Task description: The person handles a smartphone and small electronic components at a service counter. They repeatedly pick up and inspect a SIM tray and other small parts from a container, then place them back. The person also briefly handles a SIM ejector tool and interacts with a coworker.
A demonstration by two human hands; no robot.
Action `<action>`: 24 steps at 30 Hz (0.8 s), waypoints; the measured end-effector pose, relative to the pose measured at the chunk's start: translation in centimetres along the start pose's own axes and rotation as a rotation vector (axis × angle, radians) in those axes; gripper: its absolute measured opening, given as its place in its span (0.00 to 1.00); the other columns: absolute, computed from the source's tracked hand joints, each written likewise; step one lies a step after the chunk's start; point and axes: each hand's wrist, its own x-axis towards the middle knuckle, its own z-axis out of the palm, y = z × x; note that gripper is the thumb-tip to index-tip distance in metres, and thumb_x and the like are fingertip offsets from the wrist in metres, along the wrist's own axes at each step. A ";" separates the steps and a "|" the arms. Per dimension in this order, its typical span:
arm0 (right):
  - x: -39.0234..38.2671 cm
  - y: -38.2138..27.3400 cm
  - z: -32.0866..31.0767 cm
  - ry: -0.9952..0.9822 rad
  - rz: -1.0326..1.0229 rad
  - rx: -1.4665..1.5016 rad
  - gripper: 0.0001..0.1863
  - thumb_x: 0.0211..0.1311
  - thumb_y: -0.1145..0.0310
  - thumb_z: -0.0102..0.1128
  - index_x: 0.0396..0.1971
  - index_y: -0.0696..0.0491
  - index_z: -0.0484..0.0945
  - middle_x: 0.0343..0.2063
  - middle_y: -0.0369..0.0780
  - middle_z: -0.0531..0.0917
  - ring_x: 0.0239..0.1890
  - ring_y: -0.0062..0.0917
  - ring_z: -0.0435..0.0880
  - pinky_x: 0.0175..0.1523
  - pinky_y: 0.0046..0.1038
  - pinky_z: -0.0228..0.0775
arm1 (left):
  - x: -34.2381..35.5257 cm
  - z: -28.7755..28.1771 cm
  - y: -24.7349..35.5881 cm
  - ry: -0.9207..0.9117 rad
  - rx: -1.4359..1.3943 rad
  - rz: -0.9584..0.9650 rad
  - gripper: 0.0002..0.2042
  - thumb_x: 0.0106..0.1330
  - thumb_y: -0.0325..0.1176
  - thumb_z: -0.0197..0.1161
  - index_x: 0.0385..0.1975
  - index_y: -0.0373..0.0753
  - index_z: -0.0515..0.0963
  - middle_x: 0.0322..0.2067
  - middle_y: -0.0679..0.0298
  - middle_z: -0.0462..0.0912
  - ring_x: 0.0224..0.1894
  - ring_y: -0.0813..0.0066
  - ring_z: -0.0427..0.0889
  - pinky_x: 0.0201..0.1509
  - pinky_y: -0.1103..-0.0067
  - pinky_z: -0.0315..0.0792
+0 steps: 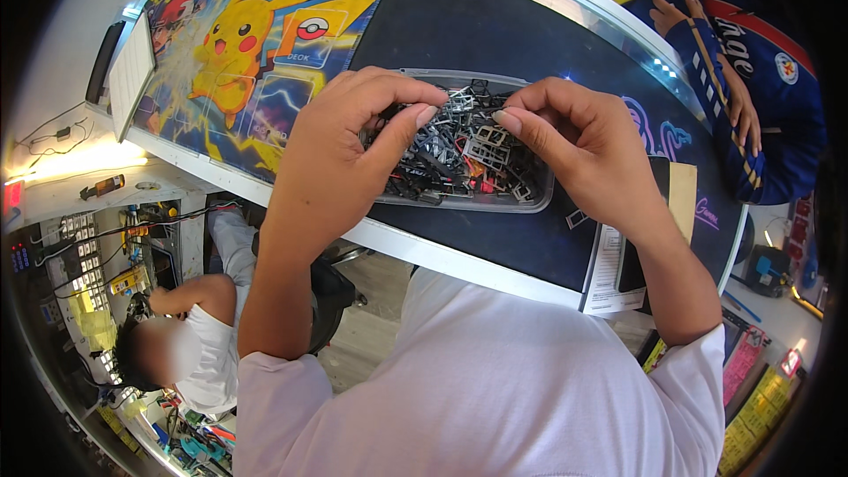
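A clear plastic tub (495, 206) sits in front of me, heaped with small metal and plastic frames (450, 150) in silver, black and a few orange or red bits; they look like phone SIM trays. Over the tub's left side, my left hand (331, 155) is closed in a pinch of thumb and forefinger. My right hand (601, 155) pinches likewise above the right side, its fingertips a short way from the left ones. Whatever each pinch holds is too small to make out. One loose dark frame (576, 217) lies outside the tub, below my right hand.
Beneath the tub lies a dark mat (495, 26), beside a colourful cartoon mat (230, 57). Printed paper (609, 278) and a dark phone-like slab (632, 265) lie near the right front edge. One person (208, 362) sits lower left; another's dark blue sleeve (698, 53) rests across the counter.
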 end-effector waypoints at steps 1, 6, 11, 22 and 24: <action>0.0 -0.1 0.0 0.008 -0.032 -0.007 0.12 0.72 0.63 0.70 0.41 0.59 0.88 0.23 0.35 0.84 0.23 0.14 0.74 0.30 0.23 0.66 | 0.0 0.1 0.0 0.026 0.061 0.051 0.09 0.75 0.28 0.67 0.50 0.38 0.88 0.47 0.64 0.87 0.51 0.76 0.83 0.55 0.79 0.75; -0.3 -1.2 -0.4 -0.071 0.011 -0.054 0.10 0.75 0.67 0.70 0.43 0.60 0.87 0.30 0.31 0.86 0.31 0.08 0.75 0.36 0.17 0.67 | 0.6 0.9 0.3 0.083 0.191 0.290 0.07 0.70 0.30 0.71 0.45 0.40 0.88 0.46 0.63 0.87 0.58 0.64 0.80 0.68 0.69 0.68; -0.3 -1.7 -0.1 -0.070 0.001 -0.021 0.09 0.74 0.68 0.70 0.42 0.59 0.87 0.28 0.31 0.85 0.30 0.08 0.75 0.35 0.17 0.67 | 0.6 1.2 0.4 0.100 0.264 0.303 0.05 0.72 0.31 0.69 0.43 0.40 0.87 0.47 0.63 0.87 0.59 0.60 0.80 0.72 0.67 0.65; -0.7 -1.0 -0.3 -0.008 -0.302 -0.641 0.11 0.72 0.65 0.67 0.40 0.57 0.90 0.35 0.47 0.90 0.32 0.40 0.88 0.39 0.37 0.79 | -1.4 -0.4 -1.9 0.341 -0.007 0.093 0.08 0.77 0.36 0.65 0.43 0.38 0.86 0.47 0.62 0.87 0.56 0.64 0.80 0.69 0.68 0.67; -0.5 -0.9 -0.2 0.080 -0.332 -0.646 0.12 0.75 0.63 0.64 0.38 0.55 0.90 0.29 0.44 0.89 0.32 0.38 0.90 0.38 0.38 0.79 | -1.8 0.0 -2.2 0.380 -0.012 0.075 0.08 0.77 0.35 0.64 0.43 0.38 0.85 0.47 0.62 0.87 0.56 0.64 0.80 0.68 0.68 0.67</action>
